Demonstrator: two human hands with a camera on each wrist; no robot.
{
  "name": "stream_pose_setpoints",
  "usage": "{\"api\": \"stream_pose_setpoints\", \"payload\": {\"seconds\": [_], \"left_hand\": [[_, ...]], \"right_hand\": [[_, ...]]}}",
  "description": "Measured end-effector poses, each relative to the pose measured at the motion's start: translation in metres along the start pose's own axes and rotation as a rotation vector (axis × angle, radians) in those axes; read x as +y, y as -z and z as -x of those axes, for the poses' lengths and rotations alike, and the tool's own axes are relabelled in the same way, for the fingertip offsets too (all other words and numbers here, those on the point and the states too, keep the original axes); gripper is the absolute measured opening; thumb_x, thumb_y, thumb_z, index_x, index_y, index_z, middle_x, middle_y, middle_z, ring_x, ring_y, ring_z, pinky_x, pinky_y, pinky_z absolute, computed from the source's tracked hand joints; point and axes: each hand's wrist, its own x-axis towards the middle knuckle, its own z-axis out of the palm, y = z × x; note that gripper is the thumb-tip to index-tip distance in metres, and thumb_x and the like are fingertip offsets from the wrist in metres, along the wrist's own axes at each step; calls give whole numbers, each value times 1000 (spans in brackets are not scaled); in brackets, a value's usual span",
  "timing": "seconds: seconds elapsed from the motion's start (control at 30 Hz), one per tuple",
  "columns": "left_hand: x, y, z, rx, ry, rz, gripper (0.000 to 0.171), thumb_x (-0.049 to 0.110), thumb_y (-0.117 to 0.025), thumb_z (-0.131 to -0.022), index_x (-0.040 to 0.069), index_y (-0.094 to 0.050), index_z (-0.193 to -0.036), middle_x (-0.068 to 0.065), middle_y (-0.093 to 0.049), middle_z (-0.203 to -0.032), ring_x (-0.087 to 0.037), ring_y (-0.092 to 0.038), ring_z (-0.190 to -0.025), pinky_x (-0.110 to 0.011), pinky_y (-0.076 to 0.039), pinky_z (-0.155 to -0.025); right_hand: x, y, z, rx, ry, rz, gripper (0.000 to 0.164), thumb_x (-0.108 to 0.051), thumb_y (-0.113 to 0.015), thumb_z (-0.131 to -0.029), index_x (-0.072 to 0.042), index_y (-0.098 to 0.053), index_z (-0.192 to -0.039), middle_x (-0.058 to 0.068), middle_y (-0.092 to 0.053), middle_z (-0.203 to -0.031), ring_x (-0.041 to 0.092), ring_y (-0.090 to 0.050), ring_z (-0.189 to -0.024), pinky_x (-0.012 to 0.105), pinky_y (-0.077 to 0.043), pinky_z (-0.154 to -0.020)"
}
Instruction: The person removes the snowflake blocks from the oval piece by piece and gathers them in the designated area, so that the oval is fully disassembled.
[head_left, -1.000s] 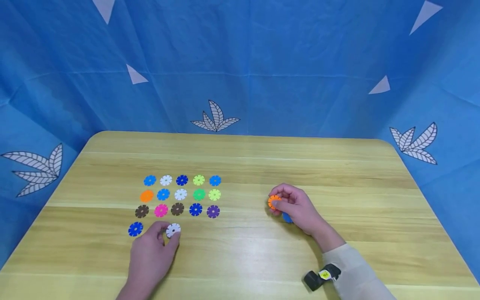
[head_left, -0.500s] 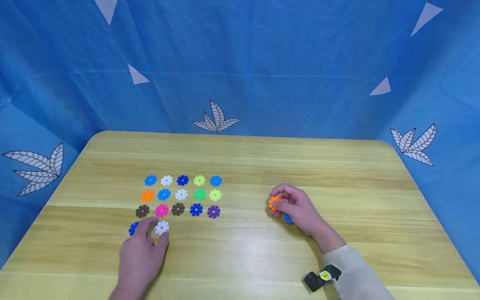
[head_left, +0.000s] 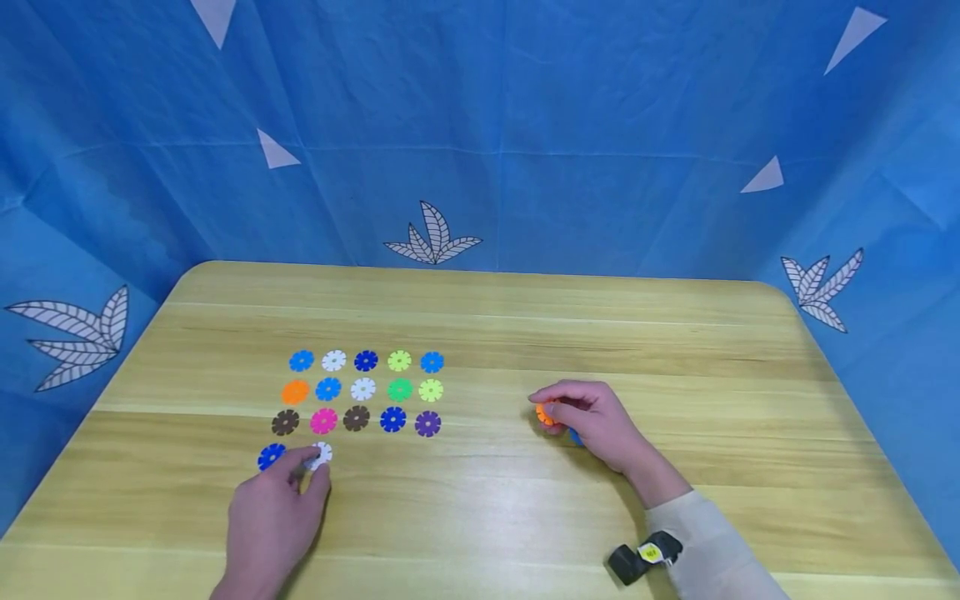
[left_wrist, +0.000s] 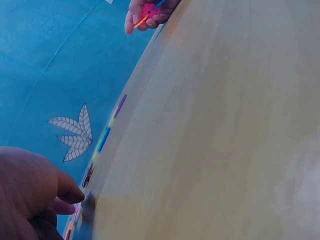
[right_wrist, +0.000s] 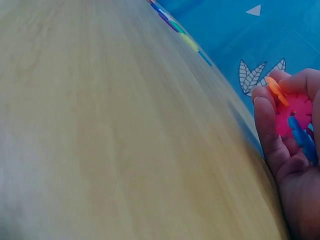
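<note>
My left hand (head_left: 272, 512) is low over the table at left, its index finger and thumb around a white notched plastic disc (head_left: 322, 455). That disc, partly covered by the fingers, is in the front row, right of a dark blue disc (head_left: 272, 456). In the left wrist view the left hand (left_wrist: 30, 195) hides the white disc. To the right, my right hand (head_left: 592, 421) holds several such discs just above the table. The right wrist view shows an orange disc (right_wrist: 278, 91), a pink disc (right_wrist: 295, 112) and a blue disc (right_wrist: 302, 139) within the fingers.
Behind the left hand, three rows of notched discs lie flat, among them a pink disc (head_left: 324, 421), a purple disc (head_left: 428, 423) and a green disc (head_left: 400, 389). The wooden table (head_left: 480, 517) meets a blue curtain (head_left: 495, 150) at the back.
The left hand has moved left with the white disc, bringing it nearer the dark blue one. The right hand stays in place; its index finger has straightened over the orange disc.
</note>
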Motion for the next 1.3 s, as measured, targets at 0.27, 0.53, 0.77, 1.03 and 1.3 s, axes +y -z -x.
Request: {"api": "stream_pose_setpoints", "payload": {"seconds": [0.27, 0.53, 0.77, 1.03, 1.3], "left_hand": [[13, -7, 0, -9, -113, 126, 26, 5, -81, -81, 1, -73, -106, 12, -37, -53, -4, -29, -44, -25, -28, -39], [28, -20, 1, -99, -196, 256, 26, 2, -82, -81, 5, -74, -105, 16, -35, -54, -1, -31, -46, -24, -37, -45], [43, -32, 4, -204, -188, 326, 22, 3, -81, -82, 8, -75, -103, 17, -36, -53, -1, -32, -45, -24, -38, -44], [64, -43, 10, -322, -201, 346, 20, 6, -79, -84, 8, -75, -104, 16, -36, -53, -1, -31, -46, -23, -39, -46], [80, -58, 8, -391, -229, 384, 18, 9, -77, -86, 7, -74, -105, 15, -35, -52, 0, -30, -45, -23, -38, -45]], "right_hand": [[-3, 2, 2, -28, 15, 135, 39, 8, -63, -86, -6, -71, -122, 10, -68, -113, 25, -63, -90, 29, -52, -73], [-5, 0, 1, -48, -55, 62, 48, 12, -50, -91, -4, -62, -134, 16, -65, -118, 30, -67, -96, 33, -55, -82], [-2, -2, 0, -71, -39, -177, 25, 8, -48, -99, 7, -37, -121, 31, -65, -111, 37, -68, -97, 40, -56, -83], [-1, -2, 1, -43, -21, -143, 23, 10, -57, -95, 8, -50, -117, 30, -62, -108, 36, -68, -93, 40, -57, -80], [-1, -1, 2, -24, -8, -15, 18, 4, -62, -93, -1, -67, -110, 16, -67, -102, 29, -67, -81, 30, -56, -66]]}}
